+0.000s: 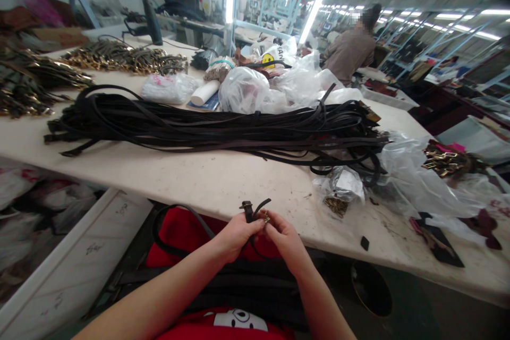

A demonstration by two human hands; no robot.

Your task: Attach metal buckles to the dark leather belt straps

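My left hand [238,234] is closed on a dark strap [249,215] just over the table's front edge. A dark buckle or loop end [246,204] stands up above the thumb, and part of the strap curves down to the left over my lap. Close beside it, my right hand [282,234] pinches a small gold-coloured metal piece [266,217] against the strap's thin free end. The fingertips of both hands nearly meet there. What exactly the metal piece is, I cannot make out.
A long bundle of black straps [207,127] lies across the table [191,175]. To its right are a small bag of brass-coloured hardware [337,204] and clear plastic bags [422,180]. Strap pieces with gold fittings [123,58] are heaped at the back left. A person [350,48] is behind the table.
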